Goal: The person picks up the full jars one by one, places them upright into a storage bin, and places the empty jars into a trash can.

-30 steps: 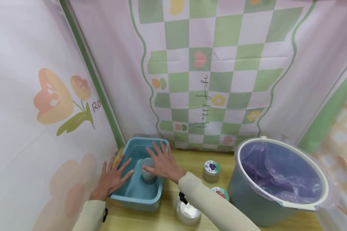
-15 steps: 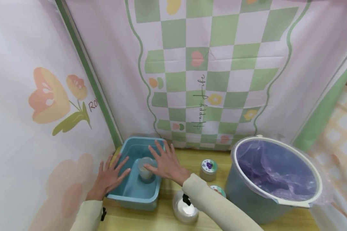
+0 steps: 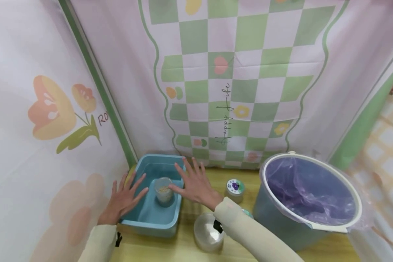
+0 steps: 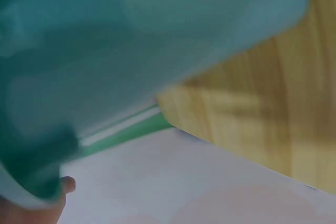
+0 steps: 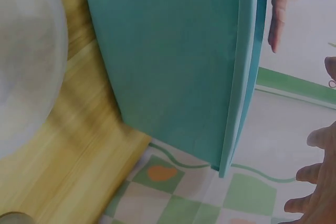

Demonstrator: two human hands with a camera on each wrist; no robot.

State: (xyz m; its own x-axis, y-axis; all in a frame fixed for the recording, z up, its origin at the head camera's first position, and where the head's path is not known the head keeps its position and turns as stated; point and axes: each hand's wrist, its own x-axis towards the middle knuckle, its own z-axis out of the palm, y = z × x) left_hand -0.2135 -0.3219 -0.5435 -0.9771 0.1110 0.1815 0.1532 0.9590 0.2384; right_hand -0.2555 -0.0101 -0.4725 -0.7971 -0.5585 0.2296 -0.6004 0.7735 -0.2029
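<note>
A light blue plastic basin (image 3: 155, 222) stands on the wooden table, its outer wall (image 5: 163, 66) filling much of the right wrist view. Inside it is a translucent cup (image 3: 164, 198), upright, with pale bits in it. My left hand (image 3: 120, 202) hovers at the basin's left rim with fingers spread, holding nothing. On the other side my right hand (image 3: 198, 187) is spread over the right rim, its thumb pointing toward the cup but apart from it. In the left wrist view the basin is blurred and only a bit of the hand (image 4: 44, 213) shows.
Right of the basin sits a round clear container (image 3: 207, 236), partly under the right sleeve. Behind it stands a jar (image 3: 235, 190) with a grape-picture lid; another lid (image 3: 247, 213) is mostly hidden by the sleeve. A large bucket (image 3: 281, 214) lined with purple plastic stands at right.
My right hand has shifted right, away from the cup, so the cup and its contents show more fully. The left hand stays near the left rim. The head view has turned slightly.
</note>
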